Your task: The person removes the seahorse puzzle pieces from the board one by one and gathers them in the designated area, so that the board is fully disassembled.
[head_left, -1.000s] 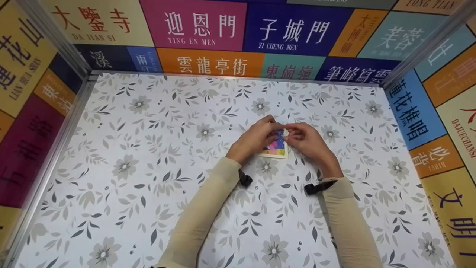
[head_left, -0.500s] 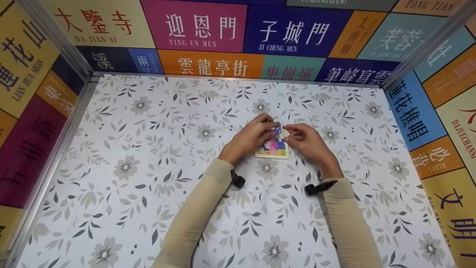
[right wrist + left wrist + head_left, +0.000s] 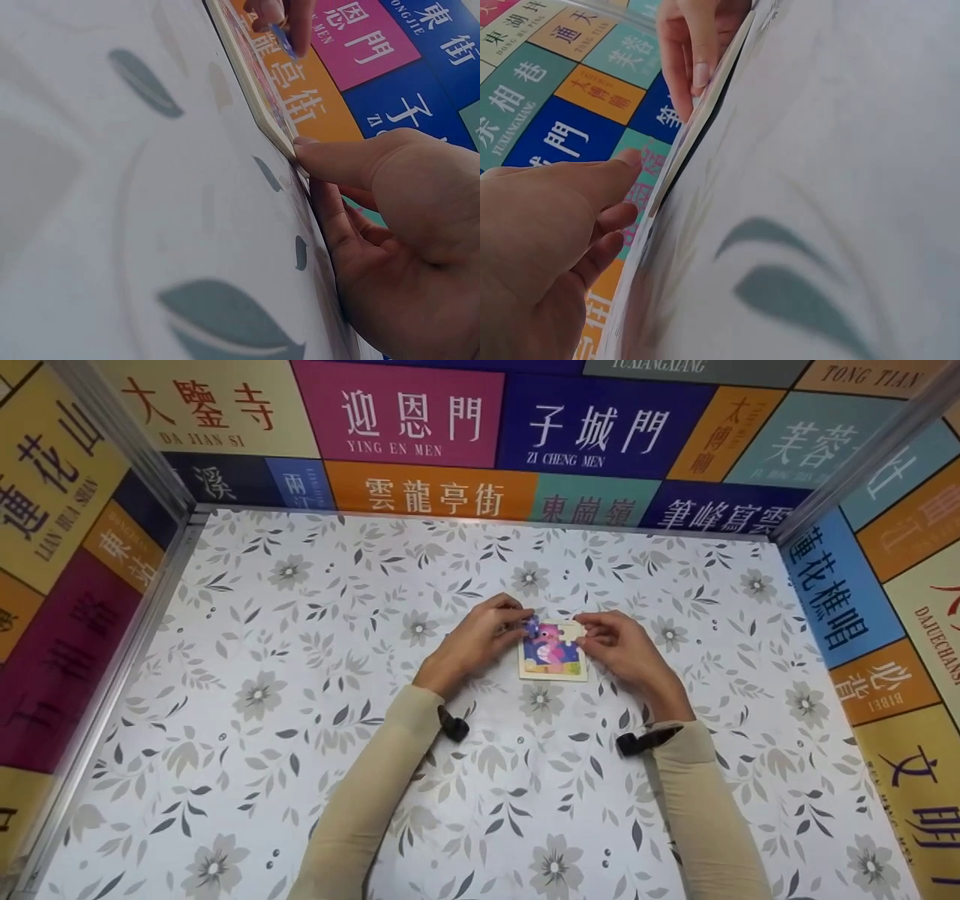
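A small wooden jigsaw puzzle board (image 3: 553, 678) with a pink seahorse picture lies flat on the table. Pale bare wood shows in its upper right part. My left hand (image 3: 474, 639) pinches a blue-purple puzzle piece (image 3: 532, 626) between thumb and fingers, overlapping the board's upper left corner in the head view. The right wrist view also shows this piece (image 3: 285, 41) raised above the board. At the board's upper right corner, my right hand (image 3: 626, 643) holds the edge, its thumb (image 3: 337, 159) against the corner and the other fingers curled beside it.
A white tabletop (image 3: 300, 780) with grey flowers and leaves spreads around the board. Colourful panels with Chinese lettering (image 3: 416, 427) stand behind it and along both sides, framed by metal rails (image 3: 480, 519).
My left hand has moved left from over the board's upper part, carrying the blue-purple piece, so the seahorse picture and bare wood now show. The right hand has stayed at the corner.
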